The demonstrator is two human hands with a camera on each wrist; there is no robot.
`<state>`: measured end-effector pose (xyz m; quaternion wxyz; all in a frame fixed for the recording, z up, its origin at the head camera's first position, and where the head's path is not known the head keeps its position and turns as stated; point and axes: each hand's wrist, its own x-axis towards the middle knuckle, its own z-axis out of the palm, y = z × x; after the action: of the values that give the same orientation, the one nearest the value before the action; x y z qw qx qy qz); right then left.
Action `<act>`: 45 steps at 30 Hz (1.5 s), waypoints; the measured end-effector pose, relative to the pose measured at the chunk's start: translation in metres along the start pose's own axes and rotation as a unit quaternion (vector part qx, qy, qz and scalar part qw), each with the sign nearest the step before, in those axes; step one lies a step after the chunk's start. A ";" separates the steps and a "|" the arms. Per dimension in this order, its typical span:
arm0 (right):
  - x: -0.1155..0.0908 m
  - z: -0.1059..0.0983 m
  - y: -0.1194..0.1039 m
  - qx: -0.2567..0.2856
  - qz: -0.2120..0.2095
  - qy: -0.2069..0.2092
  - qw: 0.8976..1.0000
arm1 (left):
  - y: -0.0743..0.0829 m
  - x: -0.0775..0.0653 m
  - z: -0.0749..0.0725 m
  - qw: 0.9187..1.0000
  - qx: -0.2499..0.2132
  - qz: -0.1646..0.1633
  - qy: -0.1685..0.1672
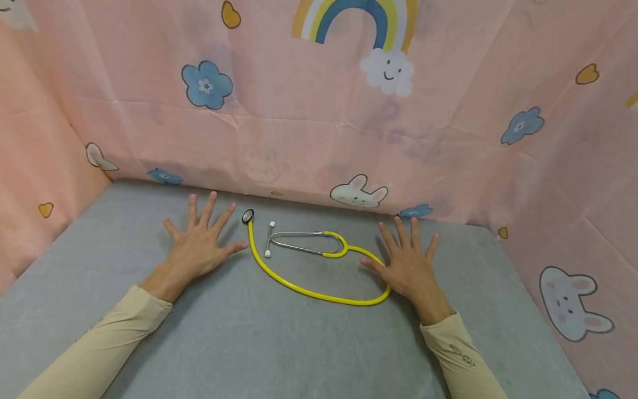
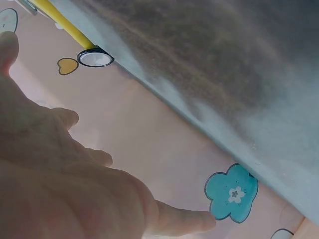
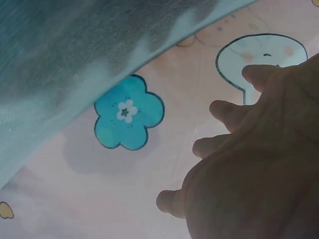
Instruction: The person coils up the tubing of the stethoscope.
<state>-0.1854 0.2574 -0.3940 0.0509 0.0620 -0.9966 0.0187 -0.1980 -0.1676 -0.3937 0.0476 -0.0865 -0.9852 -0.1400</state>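
A yellow stethoscope [image 1: 319, 295] lies on the grey table, its tubing curved in a wide loop. Its round chestpiece [image 1: 247, 216] is at the left end, and the metal ear tubes [image 1: 294, 234] with white eartips lie inside the loop. To the left, my left hand [image 1: 199, 246] is spread palm down, its thumb pointing toward the tubing near the chestpiece. My right hand [image 1: 410, 266], also spread, overlaps the right bend of the tubing in the head view. In the left wrist view the chestpiece [image 2: 95, 58] shows beyond the fingers. Neither hand grips anything.
The grey tabletop [image 1: 279, 343] reaches back to a pink printed curtain [image 1: 279, 138] with rainbows, flowers and rabbits. More of this cloth hangs along the left and right sides. Beige sleeves [image 1: 104, 343] cover both forearms.
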 end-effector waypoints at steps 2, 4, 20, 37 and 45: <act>0.000 -0.001 0.001 0.002 -0.004 0.004 1.000 | 0.000 0.000 -0.002 1.000 0.001 0.000 -0.001; 0.001 -0.002 0.003 0.004 -0.012 0.013 1.000 | 0.001 0.001 -0.003 1.000 0.001 0.001 -0.004; 0.025 -0.031 -0.062 0.073 -0.092 -0.053 0.992 | 0.059 0.028 -0.002 0.994 -0.070 0.051 -0.063; 0.035 -0.008 -0.087 0.147 -0.006 -0.074 0.986 | 0.074 0.040 0.002 0.975 -0.204 -0.014 -0.085; 0.038 -0.015 -0.077 0.223 0.017 0.003 0.975 | 0.077 0.047 0.003 0.863 -0.493 -0.092 -0.053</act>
<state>-0.2116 0.1771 -0.3723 0.0382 0.0551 -0.9681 0.2414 -0.2305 -0.0862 -0.3705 -0.0666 -0.0144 -0.7921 -0.6066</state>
